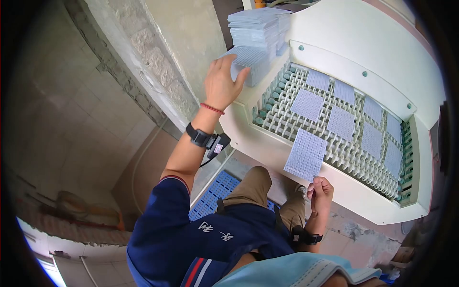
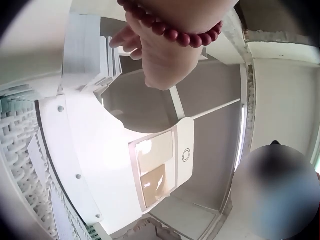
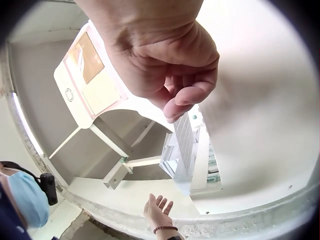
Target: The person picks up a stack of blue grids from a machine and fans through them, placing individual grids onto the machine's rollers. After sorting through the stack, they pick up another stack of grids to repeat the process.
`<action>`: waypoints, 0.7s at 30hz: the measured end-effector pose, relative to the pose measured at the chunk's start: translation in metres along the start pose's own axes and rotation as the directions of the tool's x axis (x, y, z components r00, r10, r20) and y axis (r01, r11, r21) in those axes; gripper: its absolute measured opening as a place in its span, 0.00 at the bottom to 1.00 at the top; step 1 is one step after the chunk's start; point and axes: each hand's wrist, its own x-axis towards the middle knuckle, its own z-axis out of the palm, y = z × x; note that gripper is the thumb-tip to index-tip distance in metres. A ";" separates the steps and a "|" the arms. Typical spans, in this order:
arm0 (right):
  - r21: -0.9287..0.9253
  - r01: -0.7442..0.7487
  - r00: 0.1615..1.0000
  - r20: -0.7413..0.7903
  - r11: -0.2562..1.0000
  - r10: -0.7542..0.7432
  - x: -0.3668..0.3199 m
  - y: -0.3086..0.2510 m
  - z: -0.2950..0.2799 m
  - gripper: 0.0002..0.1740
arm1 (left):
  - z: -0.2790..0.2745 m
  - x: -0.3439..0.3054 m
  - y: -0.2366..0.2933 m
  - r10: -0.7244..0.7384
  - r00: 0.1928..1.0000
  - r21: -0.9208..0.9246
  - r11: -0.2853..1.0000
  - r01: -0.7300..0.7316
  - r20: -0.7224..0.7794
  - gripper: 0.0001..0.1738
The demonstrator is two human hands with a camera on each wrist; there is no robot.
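Reaching with the left hand (image 1: 222,86), relaxed, thumb apart and holding nothing, to a low stack (image 1: 252,56) on the machine's left edge; covering part of its near side, so cannot tell whether touching it. Backing onto a taller stack (image 1: 256,28) in flat, straight-edged layers, hidden at its base. Pinching in the right hand (image 1: 321,193), by the near right corner, a thin gridded sheet (image 1: 305,153) above the near edge of the machine (image 1: 346,190); hiding that corner under the fingers. Cannot make out its material, or whether touching the white, knobbed rollers (image 1: 351,155). Lying flat on these, more squarish gridded pieces (image 1: 342,122), below a smooth white hood (image 1: 363,38).
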 end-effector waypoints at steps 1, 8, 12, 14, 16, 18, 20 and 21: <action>0.010 0.012 1.000 -0.005 1.000 -0.012 0.000 0.000 0.000 0.11 | 0.007 0.005 -0.001 0.063 0.998 0.104 0.993 -0.065 0.017 0.21; 0.009 0.044 0.999 -0.032 0.999 -0.043 -0.006 -0.004 -0.009 0.10 | 0.043 0.008 -0.013 0.102 0.979 0.182 0.974 -0.134 0.175 0.18; 0.017 0.042 0.998 -0.037 0.999 -0.041 -0.005 0.000 -0.012 0.10 | 0.036 0.006 -0.026 0.083 0.977 0.091 0.991 -0.102 0.197 0.14; 0.031 0.050 0.999 -0.018 0.998 -0.050 -0.004 0.000 -0.012 0.10 | 0.028 0.006 -0.037 0.093 0.970 0.053 0.993 -0.107 0.224 0.13; 0.028 0.047 0.999 -0.022 0.998 -0.047 -0.003 0.000 -0.012 0.10 | 0.025 0.004 -0.053 0.171 0.966 -0.074 0.984 -0.159 0.192 0.13; 0.022 0.037 0.999 -0.023 0.999 -0.037 -0.003 0.001 -0.011 0.10 | 0.019 0.003 -0.062 0.165 0.962 -0.094 0.984 -0.148 0.216 0.15; 0.048 0.031 1.000 0.003 0.998 -0.031 -0.001 0.001 -0.009 0.10 | 0.014 0.000 -0.060 0.149 0.960 -0.110 0.986 -0.126 0.237 0.18; 0.049 0.029 1.000 0.002 0.998 -0.029 -0.001 0.001 -0.008 0.10 | 0.011 -0.001 -0.050 -0.055 0.981 -0.130 0.988 0.080 0.184 0.21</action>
